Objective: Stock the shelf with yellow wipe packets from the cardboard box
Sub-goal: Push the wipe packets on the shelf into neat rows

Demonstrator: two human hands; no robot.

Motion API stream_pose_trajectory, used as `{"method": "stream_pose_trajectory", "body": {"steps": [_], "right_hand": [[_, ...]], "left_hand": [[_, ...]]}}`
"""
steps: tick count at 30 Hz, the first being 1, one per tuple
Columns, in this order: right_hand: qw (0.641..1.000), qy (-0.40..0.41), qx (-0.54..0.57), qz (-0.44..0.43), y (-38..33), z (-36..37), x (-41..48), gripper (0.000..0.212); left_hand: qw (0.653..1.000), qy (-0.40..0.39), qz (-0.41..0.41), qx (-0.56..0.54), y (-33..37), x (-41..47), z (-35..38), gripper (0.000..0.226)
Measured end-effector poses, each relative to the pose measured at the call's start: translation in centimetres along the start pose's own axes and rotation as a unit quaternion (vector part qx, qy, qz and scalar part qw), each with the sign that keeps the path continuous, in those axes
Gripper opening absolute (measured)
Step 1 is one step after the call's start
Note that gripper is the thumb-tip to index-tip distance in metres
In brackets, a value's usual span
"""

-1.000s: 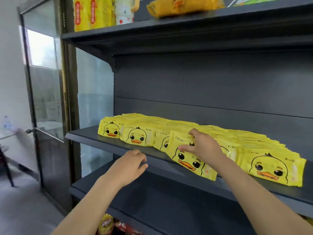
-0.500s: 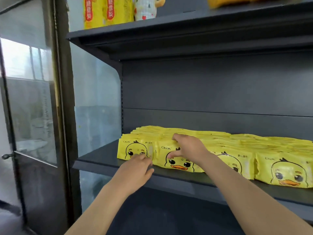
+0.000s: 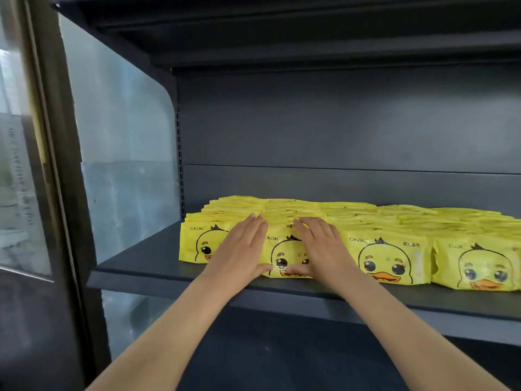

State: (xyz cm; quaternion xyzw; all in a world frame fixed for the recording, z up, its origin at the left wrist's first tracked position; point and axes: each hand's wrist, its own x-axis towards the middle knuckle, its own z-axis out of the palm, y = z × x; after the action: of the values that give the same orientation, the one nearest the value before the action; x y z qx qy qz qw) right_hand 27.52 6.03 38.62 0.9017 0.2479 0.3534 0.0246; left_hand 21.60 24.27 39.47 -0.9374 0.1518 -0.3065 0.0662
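Yellow wipe packets printed with a duck face stand in several rows on the dark grey shelf (image 3: 146,266). The second front packet from the left (image 3: 284,255) has both my hands on it. My left hand (image 3: 242,249) lies flat with straight fingers across its left side and the leftmost packet (image 3: 194,241). My right hand (image 3: 318,246) lies flat on its right side, thumb at the packet's lower edge. More front packets (image 3: 386,258) continue to the right (image 3: 479,266). The cardboard box is out of view.
A clear side panel (image 3: 121,153) closes the shelf's left end. A glass door with a dark frame (image 3: 48,165) stands further left. The shelf above (image 3: 282,32) overhangs the packets. A lower shelf (image 3: 282,362) lies beneath my forearms.
The view has moved closer and lower. The packet my right hand held at the shelf's front now stands in line, and both hands have moved onto it with flat fingers.
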Motion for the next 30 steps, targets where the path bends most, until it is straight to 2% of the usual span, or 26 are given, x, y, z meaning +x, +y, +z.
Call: {"method": "stream_pose_trajectory", "body": {"steps": [5,8,14,22,25,30], "right_hand": [[0.998,-0.040,-0.017,0.035,0.2,0.2,-1.6,0.114],[0.997,-0.040,-0.054,0.031,0.5,-0.2,-1.3,0.115],[0.995,-0.045,-0.089,0.030,1.0,0.5,-0.6,0.101],[0.990,-0.088,-0.082,0.070,1.0,2.2,0.5,0.116],[0.990,-0.088,-0.081,0.069,0.9,2.3,0.8,0.116],[0.990,-0.070,-0.092,0.075,0.6,2.0,1.1,0.114]], "left_hand": [[0.993,-0.090,0.062,0.050,-0.2,3.9,1.1,0.112],[0.985,-0.118,0.102,0.066,-0.3,5.1,1.9,0.120],[0.983,-0.090,0.112,0.110,0.0,6.0,3.1,0.115],[0.978,-0.048,0.123,0.161,-1.6,6.4,4.8,0.117],[0.978,-0.003,0.127,0.165,-2.4,6.8,5.7,0.126],[0.974,0.012,0.145,0.174,-3.0,7.4,6.5,0.127]]}}
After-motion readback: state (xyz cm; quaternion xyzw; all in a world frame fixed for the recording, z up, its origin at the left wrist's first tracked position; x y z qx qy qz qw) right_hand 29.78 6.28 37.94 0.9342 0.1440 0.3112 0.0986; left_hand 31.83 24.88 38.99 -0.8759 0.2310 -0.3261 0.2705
